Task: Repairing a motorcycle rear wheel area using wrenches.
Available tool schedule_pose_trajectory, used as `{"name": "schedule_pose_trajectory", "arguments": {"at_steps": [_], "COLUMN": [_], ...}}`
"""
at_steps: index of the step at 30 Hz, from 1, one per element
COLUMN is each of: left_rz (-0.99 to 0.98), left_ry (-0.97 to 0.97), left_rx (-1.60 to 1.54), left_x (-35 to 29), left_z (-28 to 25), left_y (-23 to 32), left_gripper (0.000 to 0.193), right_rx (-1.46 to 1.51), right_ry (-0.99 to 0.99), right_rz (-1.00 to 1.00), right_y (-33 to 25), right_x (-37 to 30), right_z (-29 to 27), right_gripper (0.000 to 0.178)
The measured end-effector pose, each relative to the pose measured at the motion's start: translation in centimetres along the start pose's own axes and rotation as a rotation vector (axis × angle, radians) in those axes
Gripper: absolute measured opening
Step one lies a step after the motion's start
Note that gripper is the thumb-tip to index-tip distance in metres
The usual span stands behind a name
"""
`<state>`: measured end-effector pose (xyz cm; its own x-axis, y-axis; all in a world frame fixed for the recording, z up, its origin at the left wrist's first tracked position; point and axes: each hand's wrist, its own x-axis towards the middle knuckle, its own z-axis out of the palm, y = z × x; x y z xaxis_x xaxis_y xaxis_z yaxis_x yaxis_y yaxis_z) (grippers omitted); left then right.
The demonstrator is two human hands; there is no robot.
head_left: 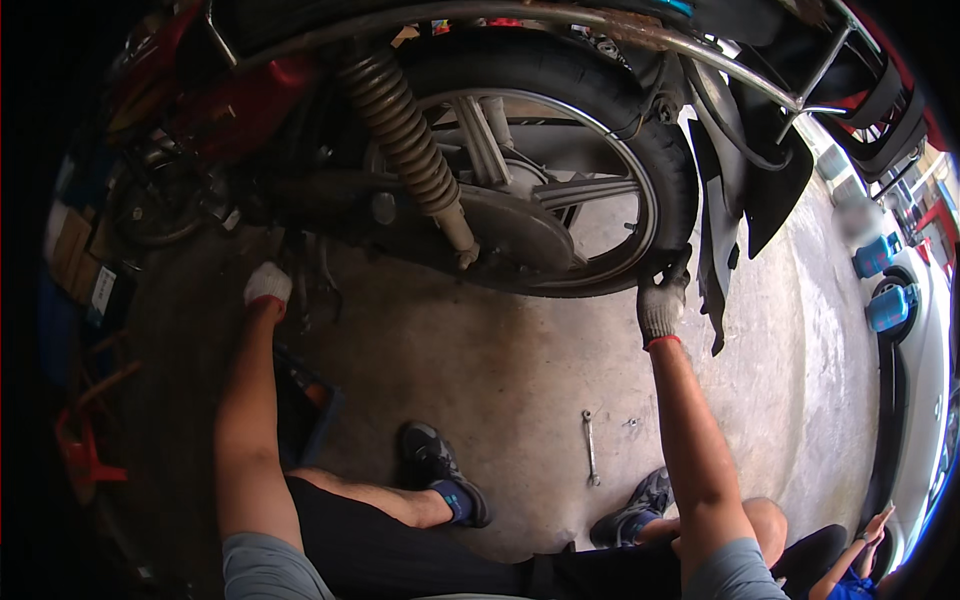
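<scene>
Above me stands a motorcycle's rear wheel, with a black tire (678, 185) and a pale spoked rim (590, 190). My right hand (663, 305), in a white knit glove with a red cuff and dark-stained fingers, grips the tire's lower right edge. A black mudguard (715, 215) hangs just right of it. My left hand (268, 287), gloved alike, is by the dark parts low on the bike. Its fingers look curled, but what they hold is hidden. Between the hands are the coil shock absorber (400, 130) and the chain case (500, 235).
A wrench (590, 448) and a small metal part (631, 422) lie on the concrete floor (480, 350). A dark tray (318, 405) sits by my left knee. Red stool (88, 450) at left. Blue water bottles (888, 308), a white car (930, 380) and another person's hands (878, 524) are at right.
</scene>
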<state>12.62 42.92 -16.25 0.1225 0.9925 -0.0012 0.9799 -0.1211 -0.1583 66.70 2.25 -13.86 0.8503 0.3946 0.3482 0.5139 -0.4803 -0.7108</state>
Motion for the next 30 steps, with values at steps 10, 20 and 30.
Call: {"name": "schedule_pose_trajectory", "arguments": {"at_steps": [10, 20, 30], "left_rz": [-0.085, 0.032, 0.124], "left_ry": [-0.034, -0.135, -0.146], "left_rx": [-0.085, 0.022, 0.177], "left_x": [-2.0, -2.5, -2.8], "left_z": [-3.5, -4.9, -4.6], "left_y": [1.6, 2.1, 2.0], "left_gripper": [0.027, 0.029, 0.026], "right_rx": [0.326, 0.211, -0.196], "right_ry": [0.011, 0.014, 0.136], "right_rz": [0.046, -0.17, -0.739], "right_y": [2.4, -7.5, -14.7], "right_x": [0.9, -0.6, 0.7], "right_z": [1.5, -3.5, -5.2], "right_gripper": [0.05, 0.082, 0.081]}}
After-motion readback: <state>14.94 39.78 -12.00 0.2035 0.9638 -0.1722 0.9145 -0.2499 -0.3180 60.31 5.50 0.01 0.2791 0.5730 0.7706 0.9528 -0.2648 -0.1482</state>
